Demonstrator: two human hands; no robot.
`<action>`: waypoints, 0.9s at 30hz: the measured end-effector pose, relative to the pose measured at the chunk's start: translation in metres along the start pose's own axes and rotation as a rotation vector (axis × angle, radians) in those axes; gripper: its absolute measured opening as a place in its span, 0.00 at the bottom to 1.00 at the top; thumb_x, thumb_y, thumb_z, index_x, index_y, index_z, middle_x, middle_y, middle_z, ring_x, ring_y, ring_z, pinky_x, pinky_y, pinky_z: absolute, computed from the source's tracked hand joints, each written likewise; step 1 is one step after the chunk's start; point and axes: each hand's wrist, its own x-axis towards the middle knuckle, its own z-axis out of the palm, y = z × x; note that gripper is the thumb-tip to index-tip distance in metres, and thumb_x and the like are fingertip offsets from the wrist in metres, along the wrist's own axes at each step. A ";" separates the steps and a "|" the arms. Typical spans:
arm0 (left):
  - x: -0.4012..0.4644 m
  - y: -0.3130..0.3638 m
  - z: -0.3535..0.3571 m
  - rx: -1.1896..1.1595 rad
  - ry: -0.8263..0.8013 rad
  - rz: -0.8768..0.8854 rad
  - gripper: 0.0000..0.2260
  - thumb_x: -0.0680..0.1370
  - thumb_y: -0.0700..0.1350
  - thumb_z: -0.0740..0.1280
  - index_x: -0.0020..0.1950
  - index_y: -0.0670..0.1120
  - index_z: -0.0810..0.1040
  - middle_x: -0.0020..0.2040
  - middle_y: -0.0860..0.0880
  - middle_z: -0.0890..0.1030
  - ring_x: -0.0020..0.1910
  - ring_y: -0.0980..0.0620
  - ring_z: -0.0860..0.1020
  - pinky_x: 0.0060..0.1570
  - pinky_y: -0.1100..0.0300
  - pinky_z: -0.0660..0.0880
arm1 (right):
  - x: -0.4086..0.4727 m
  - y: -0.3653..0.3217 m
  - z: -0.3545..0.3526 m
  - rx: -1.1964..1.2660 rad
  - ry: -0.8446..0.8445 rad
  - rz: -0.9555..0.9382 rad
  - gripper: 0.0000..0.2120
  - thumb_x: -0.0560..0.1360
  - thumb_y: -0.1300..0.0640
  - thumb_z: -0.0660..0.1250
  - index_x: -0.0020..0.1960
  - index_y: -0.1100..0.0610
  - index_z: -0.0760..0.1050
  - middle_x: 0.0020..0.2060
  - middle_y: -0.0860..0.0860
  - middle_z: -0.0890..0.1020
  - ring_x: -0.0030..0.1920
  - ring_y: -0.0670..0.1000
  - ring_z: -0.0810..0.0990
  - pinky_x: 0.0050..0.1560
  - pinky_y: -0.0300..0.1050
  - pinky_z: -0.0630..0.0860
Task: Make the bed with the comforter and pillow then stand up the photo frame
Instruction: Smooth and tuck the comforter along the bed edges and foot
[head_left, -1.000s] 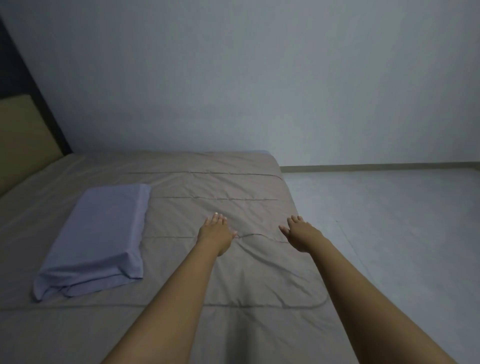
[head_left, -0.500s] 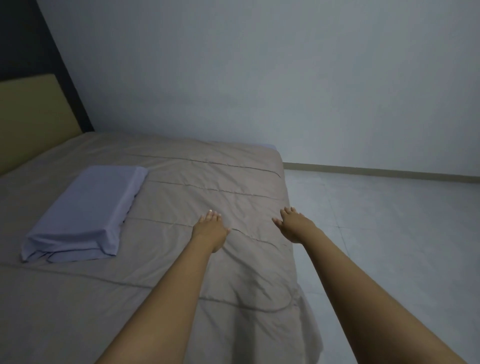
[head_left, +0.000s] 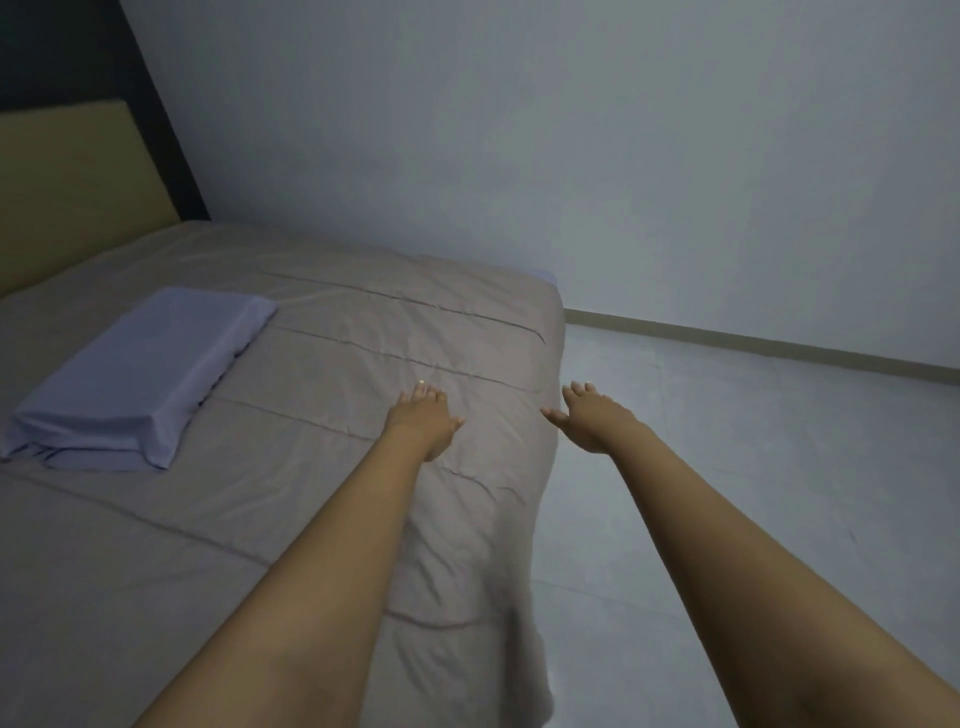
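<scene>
A taupe quilted comforter (head_left: 322, 467) is spread over the bed, its right edge hanging down toward the floor. A pale lilac pillow (head_left: 140, 374) lies flat on it at the left. My left hand (head_left: 423, 423) rests palm down on the comforter near the bed's right edge, fingers extended. My right hand (head_left: 597, 418) is stretched out flat just past that edge, over the floor, holding nothing. No photo frame is in view.
A tan padded headboard (head_left: 72, 192) stands at the far left against a dark panel. A plain white wall (head_left: 571, 156) runs behind the bed. Pale floor (head_left: 727, 493) with a skirting board lies to the right.
The view has swung right and tilted, so bed and pillow sit further left. My right hand has passed from above the comforter to beyond its edge. Both hands stay flat.
</scene>
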 end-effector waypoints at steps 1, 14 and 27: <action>0.007 0.021 -0.004 -0.009 -0.005 0.002 0.29 0.84 0.56 0.44 0.79 0.39 0.44 0.80 0.44 0.46 0.79 0.46 0.44 0.76 0.51 0.45 | 0.001 0.023 -0.003 -0.005 -0.009 0.007 0.34 0.81 0.39 0.46 0.78 0.60 0.48 0.78 0.55 0.50 0.78 0.55 0.48 0.75 0.54 0.53; 0.105 0.197 -0.083 -0.004 0.081 0.030 0.27 0.85 0.53 0.44 0.79 0.38 0.45 0.79 0.43 0.47 0.79 0.46 0.45 0.76 0.51 0.46 | 0.064 0.217 -0.067 -0.056 0.032 0.021 0.31 0.82 0.43 0.44 0.77 0.62 0.51 0.77 0.56 0.53 0.77 0.56 0.51 0.73 0.54 0.55; 0.328 0.215 -0.183 -0.003 0.119 0.000 0.28 0.84 0.53 0.45 0.78 0.37 0.46 0.79 0.42 0.47 0.79 0.45 0.45 0.76 0.51 0.46 | 0.290 0.273 -0.160 -0.049 0.029 -0.052 0.32 0.83 0.43 0.44 0.77 0.64 0.47 0.78 0.57 0.50 0.78 0.55 0.47 0.75 0.52 0.50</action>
